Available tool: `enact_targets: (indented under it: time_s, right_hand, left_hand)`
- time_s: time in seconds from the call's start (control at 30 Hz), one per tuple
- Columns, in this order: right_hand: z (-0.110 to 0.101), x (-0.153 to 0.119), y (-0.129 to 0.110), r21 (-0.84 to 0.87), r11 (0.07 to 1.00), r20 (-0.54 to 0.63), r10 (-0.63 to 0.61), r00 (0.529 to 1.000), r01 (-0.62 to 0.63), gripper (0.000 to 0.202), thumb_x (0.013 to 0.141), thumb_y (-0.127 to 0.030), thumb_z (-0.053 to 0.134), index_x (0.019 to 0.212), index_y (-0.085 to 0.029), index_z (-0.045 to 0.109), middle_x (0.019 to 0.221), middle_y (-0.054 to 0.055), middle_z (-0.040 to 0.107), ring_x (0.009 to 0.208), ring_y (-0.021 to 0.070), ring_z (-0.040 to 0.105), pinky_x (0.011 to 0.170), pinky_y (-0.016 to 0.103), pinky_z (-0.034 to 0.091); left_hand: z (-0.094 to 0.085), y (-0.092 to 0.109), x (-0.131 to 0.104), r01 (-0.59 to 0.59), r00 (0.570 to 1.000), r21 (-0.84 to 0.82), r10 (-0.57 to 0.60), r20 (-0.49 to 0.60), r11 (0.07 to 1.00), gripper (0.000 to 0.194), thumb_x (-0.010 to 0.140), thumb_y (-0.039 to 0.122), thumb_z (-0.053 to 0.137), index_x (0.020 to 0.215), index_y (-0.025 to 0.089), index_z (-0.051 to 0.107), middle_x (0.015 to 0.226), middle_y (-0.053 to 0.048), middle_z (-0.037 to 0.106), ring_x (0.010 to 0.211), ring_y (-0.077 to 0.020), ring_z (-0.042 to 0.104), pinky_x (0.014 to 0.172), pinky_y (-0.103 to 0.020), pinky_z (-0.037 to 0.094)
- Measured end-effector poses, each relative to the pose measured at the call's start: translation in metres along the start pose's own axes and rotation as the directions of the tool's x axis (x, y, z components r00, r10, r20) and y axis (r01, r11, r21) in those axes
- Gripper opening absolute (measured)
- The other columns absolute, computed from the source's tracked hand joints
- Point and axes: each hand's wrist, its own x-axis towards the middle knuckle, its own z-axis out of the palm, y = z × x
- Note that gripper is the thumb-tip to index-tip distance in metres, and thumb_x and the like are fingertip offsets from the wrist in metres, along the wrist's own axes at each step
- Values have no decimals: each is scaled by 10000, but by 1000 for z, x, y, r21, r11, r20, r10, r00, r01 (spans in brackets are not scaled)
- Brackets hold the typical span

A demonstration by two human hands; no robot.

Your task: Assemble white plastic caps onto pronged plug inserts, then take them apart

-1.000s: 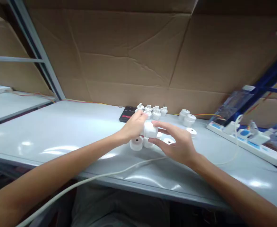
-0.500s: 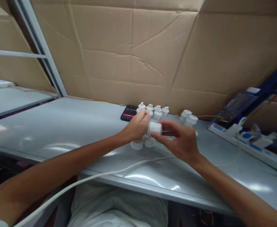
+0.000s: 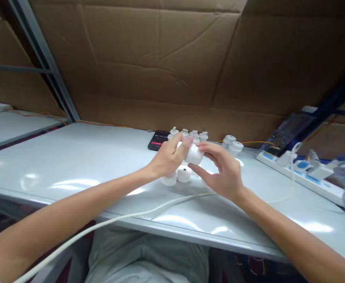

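Phone (image 3: 157,140) behind, cable (image 3: 160,207) before left hand (image 3: 170,158)

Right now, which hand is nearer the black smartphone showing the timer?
Left. The left hand is just in front and to the right of the smartphone; the right hand is farther right, across the white cylindrical piece.

The bare left hand (image 3: 168,158) hides one side of the rounded white plastic cylinder (image 3: 195,155) and part of the small white knobbed plastic pieces (image 3: 203,136) behind. The bare right hand (image 3: 227,171) partly covers a low white plastic cylinder (image 3: 204,181). The thin white cable (image 3: 145,214) is cut off by the bottom edge, and lettering on the flat black phone's (image 3: 155,147) red button (image 3: 156,143) is too small to read.
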Motion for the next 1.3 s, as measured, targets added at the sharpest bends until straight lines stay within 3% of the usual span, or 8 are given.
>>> enact_targets:
  time_s: [0.1,0.2,0.33,0.5,0.83,0.97,1.17,1.3]
  right_hand:
    - [-3,2,4,-152,951,73,-260,963,269,288,870,-83,720,1079,-279,690,1166,80,751,1099,250,740,977,439,631]
    - [-3,3,3,-123,979,85,-152,985,162,303,846,-144,784,1109,-258,687,1171,89,752,1081,253,742,954,427,642]
    - [1,1,-1,80,954,81,282,956,-288,388,803,-337,864,1132,-224,694,1056,64,777,923,239,774,841,401,684]
    - [-5,11,-11,243,815,149,504,851,-526,418,732,-403,907,1067,-213,744,1056,64,796,918,259,782,848,418,679]
    - [-13,21,-16,437,496,380,654,654,-750,479,773,-522,857,1111,-200,748,968,66,807,812,233,789,796,407,671]
    - [-13,16,-12,465,596,283,600,748,-654,455,794,-476,854,1158,-219,758,1063,67,809,957,262,778,871,436,662]
    - [-11,3,-3,210,942,115,243,963,-263,506,819,-305,850,1299,-220,715,1219,93,776,1051,271,765,974,446,637]
    - [-11,3,-3,-70,997,77,-13,997,18,393,854,-247,806,1243,-256,749,1242,94,776,1117,289,755,1008,446,623]
  left_hand:
    - [2,4,-1,220,974,-147,-208,93,964,590,992,739,348,752,214,473,568,33,411,516,-126,403,503,-270,320]
    - [1,3,-2,348,929,-156,-317,193,924,632,967,784,332,748,212,484,563,33,404,488,-123,376,477,-272,283]
    - [-1,-5,-3,112,993,42,-113,25,993,501,1017,652,392,784,212,453,702,11,529,663,-147,501,608,-275,382]
    - [-4,-7,-6,-86,996,162,84,18,983,376,1059,547,354,877,229,438,731,17,559,677,-159,535,632,-289,384]
    - [-3,-22,-4,-512,842,330,539,12,793,390,1071,561,328,1164,203,451,1033,-86,650,883,-205,620,778,-342,478]
    - [-5,-24,-1,-636,749,353,659,66,687,371,1073,538,362,1222,203,418,1129,-122,624,976,-221,609,823,-363,479]
    - [-4,-15,-5,-322,946,211,324,25,923,400,1073,582,296,1059,216,459,868,-23,589,692,-158,542,640,-297,421]
    - [0,-9,-7,-143,990,52,144,-1,988,411,1065,578,335,869,229,431,733,20,483,652,-147,484,617,-287,401]
